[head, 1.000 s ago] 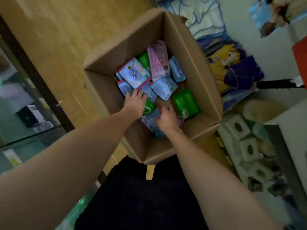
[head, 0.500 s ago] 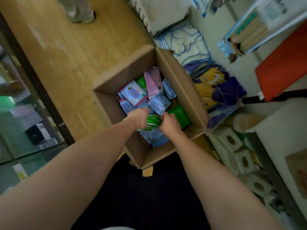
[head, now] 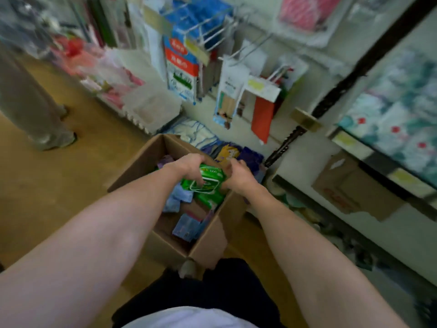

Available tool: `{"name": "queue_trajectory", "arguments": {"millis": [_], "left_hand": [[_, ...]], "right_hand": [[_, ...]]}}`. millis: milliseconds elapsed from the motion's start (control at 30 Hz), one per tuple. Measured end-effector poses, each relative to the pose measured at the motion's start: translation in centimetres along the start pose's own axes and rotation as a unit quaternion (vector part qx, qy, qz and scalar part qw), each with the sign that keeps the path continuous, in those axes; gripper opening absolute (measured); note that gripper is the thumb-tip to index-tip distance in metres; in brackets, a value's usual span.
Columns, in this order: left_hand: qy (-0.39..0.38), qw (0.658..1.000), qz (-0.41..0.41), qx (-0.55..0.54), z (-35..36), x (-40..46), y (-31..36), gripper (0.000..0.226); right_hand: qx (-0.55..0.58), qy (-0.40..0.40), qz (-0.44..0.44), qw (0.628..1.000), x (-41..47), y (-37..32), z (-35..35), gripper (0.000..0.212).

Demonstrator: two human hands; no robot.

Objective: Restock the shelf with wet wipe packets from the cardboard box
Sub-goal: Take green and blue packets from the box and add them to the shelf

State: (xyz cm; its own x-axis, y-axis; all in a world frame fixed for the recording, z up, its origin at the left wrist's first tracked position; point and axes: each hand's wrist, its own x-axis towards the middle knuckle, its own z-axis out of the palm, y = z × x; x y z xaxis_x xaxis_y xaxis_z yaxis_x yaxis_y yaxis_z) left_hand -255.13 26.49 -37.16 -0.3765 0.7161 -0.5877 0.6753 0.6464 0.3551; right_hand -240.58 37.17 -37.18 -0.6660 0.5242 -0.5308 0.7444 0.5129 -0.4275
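I can read very little here. The green plastic wet wipe packet [head: 208,182] shows small white marks near its top edge that look like "000", but they are blurry. The tall blue, red and white pack [head: 181,67] hanging on the wall has white writing I cannot make out.

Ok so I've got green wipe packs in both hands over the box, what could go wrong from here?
1. The green packets look like a loose stack squeezed between the left hand and right hand; one could slip out and drop back into the cardboard box.
2. The box sits close to your feet, so stepping towards the shelf you might kick it or trip.
3. Hanging hooks jut out ahead; the stack could snag on them.
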Motion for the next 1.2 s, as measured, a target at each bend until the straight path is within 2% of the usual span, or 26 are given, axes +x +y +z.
{"name": "queue_trajectory", "arguments": {"millis": [167,333,533,667,767,867,967,1067,1200], "left_hand": [[0.009,0.994,0.105,0.031,-2.1,-1.8,8.2,0.081],[-0.01,0.978,0.197,0.061,-3.0,-3.8,17.9,0.075],[-0.017,0.955,0.279,0.1,-3.1,-6.3,29.4,0.075],[-0.025,0.943,0.3,0.144,-1.5,-7.5,37.7,0.084],[-0.017,0.934,0.304,0.184,-0.1,-8.4,44.0,0.09],[0.012,0.927,0.307,0.215,1.1,-9.3,50.1,0.088],[0.022,0.922,0.332,0.198,3.0,-10.2,55.8,0.08],[0.048,0.912,0.366,0.18,5.2,-11.1,61.0,0.067],[0.082,0.904,0.39,0.157,7.8,-11.9,66.5,0.059]], "right_hand": [[0.008,0.088,0.013,0.996,-6.1,3.5,-5.0,0.076],[0.016,0.101,0.059,0.993,-12.2,7.9,-9.5,0.103],[0.053,0.167,0.114,0.978,-19.1,14.7,-14.2,0.085],[0.092,0.22,0.137,0.962,-24.3,20.5,-17.2,0.095],[0.121,0.253,0.153,0.948,-28.6,25.9,-19.4,0.088],[0.192,0.291,0.158,0.924,-32.8,31.4,-21.2,0.088],[0.255,0.339,0.155,0.892,-36.4,36.3,-22.5,0.088],[0.312,0.388,0.142,0.856,-39.4,40.2,-23.7,0.071],[0.352,0.445,0.133,0.813,-42.2,44.1,-25.6,0.062]]}}
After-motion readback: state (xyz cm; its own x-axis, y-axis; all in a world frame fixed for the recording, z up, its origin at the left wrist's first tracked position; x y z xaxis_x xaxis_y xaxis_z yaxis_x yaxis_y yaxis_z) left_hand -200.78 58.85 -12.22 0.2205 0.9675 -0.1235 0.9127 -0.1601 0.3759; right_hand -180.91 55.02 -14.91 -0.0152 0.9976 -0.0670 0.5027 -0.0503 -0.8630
